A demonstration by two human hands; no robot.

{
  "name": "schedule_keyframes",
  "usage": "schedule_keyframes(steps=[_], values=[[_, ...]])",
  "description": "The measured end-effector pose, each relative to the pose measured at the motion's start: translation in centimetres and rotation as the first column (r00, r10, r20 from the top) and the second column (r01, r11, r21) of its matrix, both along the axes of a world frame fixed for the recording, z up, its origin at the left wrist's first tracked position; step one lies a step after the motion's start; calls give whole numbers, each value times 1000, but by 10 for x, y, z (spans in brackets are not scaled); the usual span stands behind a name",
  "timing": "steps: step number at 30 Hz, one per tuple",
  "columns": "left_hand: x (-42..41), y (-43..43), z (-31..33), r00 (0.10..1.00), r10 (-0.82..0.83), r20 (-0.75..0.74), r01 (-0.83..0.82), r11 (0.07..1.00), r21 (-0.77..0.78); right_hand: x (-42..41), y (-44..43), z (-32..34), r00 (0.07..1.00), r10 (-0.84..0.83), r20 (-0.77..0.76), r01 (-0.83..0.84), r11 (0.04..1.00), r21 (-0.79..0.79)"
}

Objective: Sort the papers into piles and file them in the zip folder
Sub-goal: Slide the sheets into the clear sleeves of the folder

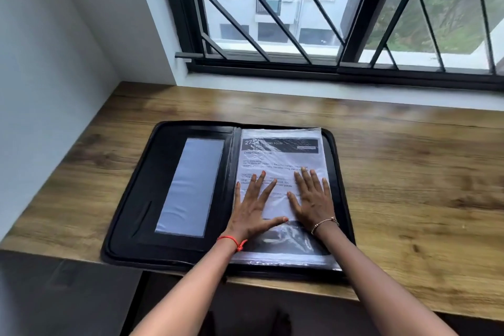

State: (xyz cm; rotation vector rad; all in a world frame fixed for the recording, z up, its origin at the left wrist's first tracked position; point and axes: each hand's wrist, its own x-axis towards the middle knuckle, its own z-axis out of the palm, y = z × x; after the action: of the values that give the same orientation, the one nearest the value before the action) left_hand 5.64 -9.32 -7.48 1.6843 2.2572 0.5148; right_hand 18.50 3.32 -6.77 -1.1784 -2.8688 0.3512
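Hands flat, left (252,211) and right (313,199), fingers spread, pressing sleeved papers (281,155), open zip folder (136,199)

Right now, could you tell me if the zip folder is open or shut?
Open. The zip folder lies spread on the desk, both inner halves showing, left hand and right hand flat on the sleeved paper.

The zip folder (141,193) lies open on the tabletop (409,172), with the window (327,21) behind it. The papers (281,155) lie on its right half, with the left hand (252,210) and right hand (313,199) on top.
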Motion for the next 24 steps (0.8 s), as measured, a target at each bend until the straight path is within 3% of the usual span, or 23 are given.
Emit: schedule_keyframes(steps=[2,4,7,11,14,18,20,24], values=[[-8,-4,11,975,35,220,-54,995,82,-14,-5,13,997,-71,29,71,997,-3],[-23,-14,23,948,95,303,-142,981,135,-33,-13,26,985,-175,0,175,985,-14],[-61,-38,30,921,272,277,-312,944,110,-66,-36,35,981,-178,-73,174,983,-53],[-121,-79,30,841,509,182,-528,847,69,-114,-80,33,982,-25,-186,3,993,-117],[-156,-111,30,725,681,106,-687,726,35,-141,-108,29,988,137,-74,-146,978,-149],[-179,-144,31,547,836,47,-831,549,-86,-162,-140,17,979,200,45,-193,973,-127],[-187,-152,32,552,834,17,-827,550,-115,-167,-151,11,977,192,95,-181,977,-110],[-207,-155,29,612,781,124,-763,624,-167,-171,-156,9,978,170,122,-158,982,-104]])
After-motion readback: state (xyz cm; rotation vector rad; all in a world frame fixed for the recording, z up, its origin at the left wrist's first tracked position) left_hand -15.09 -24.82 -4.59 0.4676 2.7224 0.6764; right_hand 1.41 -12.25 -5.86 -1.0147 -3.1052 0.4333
